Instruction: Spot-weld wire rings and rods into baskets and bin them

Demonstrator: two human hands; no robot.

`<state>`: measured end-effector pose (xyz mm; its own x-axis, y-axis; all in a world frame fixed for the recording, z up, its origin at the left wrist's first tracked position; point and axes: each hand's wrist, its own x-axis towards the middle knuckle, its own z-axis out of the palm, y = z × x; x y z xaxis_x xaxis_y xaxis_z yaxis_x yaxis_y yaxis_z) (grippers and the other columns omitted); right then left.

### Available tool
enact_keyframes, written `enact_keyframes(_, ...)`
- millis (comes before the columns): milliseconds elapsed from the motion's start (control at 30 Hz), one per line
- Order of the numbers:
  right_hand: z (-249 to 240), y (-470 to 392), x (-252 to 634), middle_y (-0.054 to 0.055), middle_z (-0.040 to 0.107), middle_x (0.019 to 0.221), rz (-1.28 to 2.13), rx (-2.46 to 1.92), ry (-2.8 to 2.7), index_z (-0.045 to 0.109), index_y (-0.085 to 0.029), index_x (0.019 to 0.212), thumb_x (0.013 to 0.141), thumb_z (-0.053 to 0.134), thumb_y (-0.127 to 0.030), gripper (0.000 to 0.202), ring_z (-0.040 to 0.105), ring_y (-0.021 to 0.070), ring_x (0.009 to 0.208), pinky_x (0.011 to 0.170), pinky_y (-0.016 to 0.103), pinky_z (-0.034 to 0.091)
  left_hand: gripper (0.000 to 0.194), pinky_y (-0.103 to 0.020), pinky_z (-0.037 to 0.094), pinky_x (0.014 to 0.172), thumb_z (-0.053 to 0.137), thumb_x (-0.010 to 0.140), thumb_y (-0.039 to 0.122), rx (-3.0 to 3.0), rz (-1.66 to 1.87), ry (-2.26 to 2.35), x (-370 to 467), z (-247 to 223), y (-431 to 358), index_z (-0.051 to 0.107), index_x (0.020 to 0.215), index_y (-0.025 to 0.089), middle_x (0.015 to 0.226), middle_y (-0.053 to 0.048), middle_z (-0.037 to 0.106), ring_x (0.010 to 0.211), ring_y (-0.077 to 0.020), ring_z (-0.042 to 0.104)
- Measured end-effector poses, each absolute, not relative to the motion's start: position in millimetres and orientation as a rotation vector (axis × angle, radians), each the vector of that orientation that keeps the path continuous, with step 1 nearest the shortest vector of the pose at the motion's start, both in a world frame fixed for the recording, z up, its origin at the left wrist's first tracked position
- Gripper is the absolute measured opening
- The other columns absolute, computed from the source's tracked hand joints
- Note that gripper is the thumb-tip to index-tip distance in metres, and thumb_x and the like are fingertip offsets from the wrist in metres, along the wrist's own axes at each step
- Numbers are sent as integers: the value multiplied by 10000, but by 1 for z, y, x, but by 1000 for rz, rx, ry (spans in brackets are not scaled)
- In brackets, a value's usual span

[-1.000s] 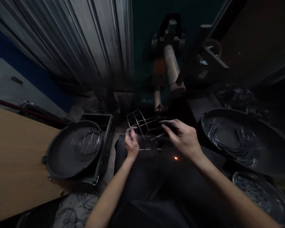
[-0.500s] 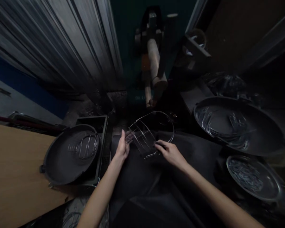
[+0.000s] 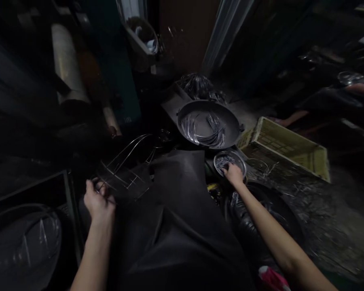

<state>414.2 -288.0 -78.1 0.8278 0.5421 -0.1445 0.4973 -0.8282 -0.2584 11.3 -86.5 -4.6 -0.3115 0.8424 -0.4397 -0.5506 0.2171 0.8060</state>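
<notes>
The left hand (image 3: 99, 203) holds a joined wire frame (image 3: 113, 173) at eleven o'clock; the right hand (image 3: 234, 175), grip unclear, touches unused pieces (image 3: 223, 161) at one.

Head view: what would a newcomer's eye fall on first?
Probably the yellow crate, tilted at right, the brightest large thing in a dark scene. Then the right hand, fingers in a round bowl of small metal pieces, and the left hand holding a wire frame at left.

small pale characters (image 3: 127, 119), green column (image 3: 117, 64), too blurred to read
</notes>
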Motion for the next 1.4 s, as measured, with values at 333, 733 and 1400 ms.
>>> enact_keyframes(333,-80,-297,428,6,304,419,454,-2802,-806,241,-296,483,768,469,-259,367,371,215,365,495,372,335,411,-159,151,349,638,720,552,523,1642,1254,24,-12,-86,534,757,156,449,103,334,342,-27,235)
enact_keyframes(733,5,-217,324,61,658,710,771,-1851,-265,659,-266,684,412,792,-334,310,588,209,571,456,323,468,429,-151,158,349,631,739,578,582,1746,1225,0,-16,-84,536,746,160,455,101,291,365,-31,214)
enact_keyframes(1400,45,-78,157,24,661,669,1368,-1143,-385,701,-128,694,392,918,-307,413,612,97,606,441,125,410,418,-143,190,378,564,800,578,661,1722,1322,-14,-14,-68,546,752,163,483,88,283,400,-41,237)
